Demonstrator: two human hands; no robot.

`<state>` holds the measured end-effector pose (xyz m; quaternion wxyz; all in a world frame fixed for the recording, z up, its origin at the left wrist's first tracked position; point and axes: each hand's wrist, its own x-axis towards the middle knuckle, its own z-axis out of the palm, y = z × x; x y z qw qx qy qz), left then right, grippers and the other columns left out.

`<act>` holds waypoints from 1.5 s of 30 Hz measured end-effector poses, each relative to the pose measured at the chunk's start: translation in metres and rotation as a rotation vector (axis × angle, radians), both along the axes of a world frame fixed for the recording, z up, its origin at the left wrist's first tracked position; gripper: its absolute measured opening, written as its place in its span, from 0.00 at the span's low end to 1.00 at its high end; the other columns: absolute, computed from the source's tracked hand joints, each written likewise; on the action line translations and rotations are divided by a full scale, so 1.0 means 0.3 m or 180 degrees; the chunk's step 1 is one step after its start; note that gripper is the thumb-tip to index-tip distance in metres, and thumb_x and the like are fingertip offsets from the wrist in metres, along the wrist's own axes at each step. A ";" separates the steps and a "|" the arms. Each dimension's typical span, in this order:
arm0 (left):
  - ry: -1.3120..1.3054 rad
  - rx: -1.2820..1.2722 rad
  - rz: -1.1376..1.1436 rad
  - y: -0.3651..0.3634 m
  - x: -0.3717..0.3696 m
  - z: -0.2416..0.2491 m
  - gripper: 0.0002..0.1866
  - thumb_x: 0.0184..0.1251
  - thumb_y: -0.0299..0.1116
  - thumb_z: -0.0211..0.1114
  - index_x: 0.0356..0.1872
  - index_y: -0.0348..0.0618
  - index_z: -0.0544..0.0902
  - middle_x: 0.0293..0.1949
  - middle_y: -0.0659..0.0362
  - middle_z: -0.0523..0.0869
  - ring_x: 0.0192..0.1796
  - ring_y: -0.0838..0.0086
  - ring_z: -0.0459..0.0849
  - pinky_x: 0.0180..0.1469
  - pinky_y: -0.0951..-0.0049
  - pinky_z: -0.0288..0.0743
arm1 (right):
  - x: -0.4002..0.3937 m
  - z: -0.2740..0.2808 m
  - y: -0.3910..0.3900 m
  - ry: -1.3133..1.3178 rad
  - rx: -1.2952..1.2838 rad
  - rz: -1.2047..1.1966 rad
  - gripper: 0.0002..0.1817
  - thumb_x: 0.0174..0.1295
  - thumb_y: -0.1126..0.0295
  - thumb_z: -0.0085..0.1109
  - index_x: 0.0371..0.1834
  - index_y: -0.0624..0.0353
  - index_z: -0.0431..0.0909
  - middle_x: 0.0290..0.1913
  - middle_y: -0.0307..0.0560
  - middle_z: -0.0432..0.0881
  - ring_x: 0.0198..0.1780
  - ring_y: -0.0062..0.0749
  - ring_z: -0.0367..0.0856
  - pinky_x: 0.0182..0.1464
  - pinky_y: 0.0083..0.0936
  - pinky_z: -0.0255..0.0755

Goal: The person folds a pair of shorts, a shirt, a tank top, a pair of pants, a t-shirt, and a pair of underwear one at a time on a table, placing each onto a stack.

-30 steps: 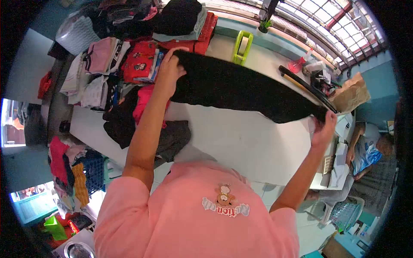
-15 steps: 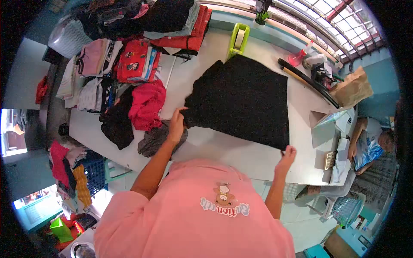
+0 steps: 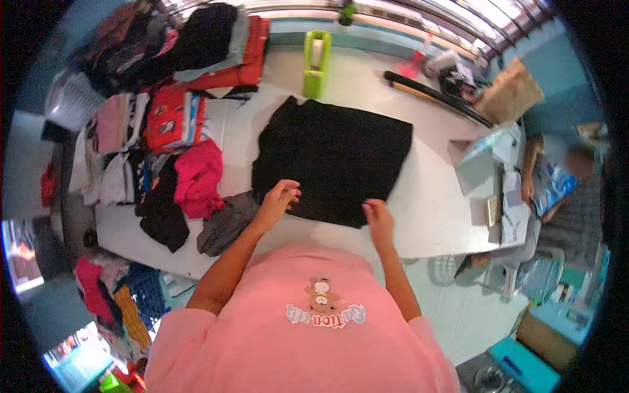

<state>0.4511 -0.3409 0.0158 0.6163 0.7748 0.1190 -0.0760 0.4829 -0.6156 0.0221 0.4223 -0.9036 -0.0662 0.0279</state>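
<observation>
A black garment (image 3: 331,154) lies spread on the white table (image 3: 432,226) in front of me. Over its lower left part, my left hand (image 3: 278,202) hovers with loosely curved fingers apart, holding nothing. At the lower right corner, my right hand (image 3: 380,221) pinches the garment's edge between thumb and fingers. To the left of my left hand lies a crumpled grey cloth (image 3: 226,226), which reaches up to the black garment.
A green tape dispenser (image 3: 316,82) stands behind the garment. Folded clothes (image 3: 171,121) and a pink cloth (image 3: 200,180) fill the left side. At the back right lies a black roll (image 3: 436,98), near a paper bag (image 3: 511,92). A person (image 3: 547,183) sits at the right end.
My hands have come closer together, the right one moving left with the garment's corner. The left hand has let go of the garment's left edge. The view has shifted.
</observation>
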 end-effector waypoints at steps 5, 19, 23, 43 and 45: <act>0.1513 -0.1375 -0.0525 -0.162 0.033 0.020 0.18 0.66 0.46 0.47 0.47 0.46 0.70 0.39 0.59 0.78 0.40 0.74 0.78 0.38 0.74 0.73 | -0.045 0.013 0.176 0.0340 -0.0198 0.0983 0.07 0.57 0.69 0.50 0.38 0.54 0.72 0.32 0.48 0.77 0.37 0.43 0.76 0.37 0.34 0.69; -0.1108 0.0418 -0.1415 -0.167 0.077 0.169 0.29 0.47 0.26 0.63 0.54 0.42 0.66 0.48 0.51 0.75 0.52 0.61 0.74 0.54 0.70 0.67 | 0.043 0.104 0.182 0.1077 0.0885 0.1307 0.08 0.53 0.72 0.55 0.37 0.57 0.71 0.33 0.49 0.78 0.35 0.43 0.78 0.36 0.30 0.70; -0.0316 0.0211 -0.1862 -0.147 0.146 0.328 0.43 0.40 0.26 0.69 0.62 0.41 0.58 0.59 0.52 0.67 0.60 0.69 0.65 0.61 0.72 0.58 | 0.174 0.317 0.200 0.0630 0.1004 0.1970 0.06 0.51 0.76 0.56 0.33 0.58 0.72 0.31 0.48 0.79 0.34 0.40 0.78 0.36 0.28 0.71; -0.2454 0.1076 -0.0740 0.122 0.404 1.442 0.10 0.59 0.31 0.54 0.41 0.43 0.76 0.35 0.63 0.78 0.40 0.80 0.76 0.46 0.80 0.69 | 0.516 1.105 0.197 0.0322 0.1182 0.2507 0.23 0.45 0.79 0.63 0.48 0.66 0.70 0.39 0.40 0.78 0.40 0.22 0.75 0.46 0.20 0.70; -0.2239 0.0396 -0.1095 0.203 0.393 1.521 0.07 0.60 0.30 0.53 0.39 0.44 0.73 0.34 0.63 0.78 0.36 0.80 0.76 0.42 0.80 0.70 | 0.547 1.067 0.170 0.0309 0.1224 0.2573 0.21 0.46 0.77 0.63 0.46 0.66 0.72 0.37 0.40 0.79 0.37 0.20 0.75 0.44 0.18 0.70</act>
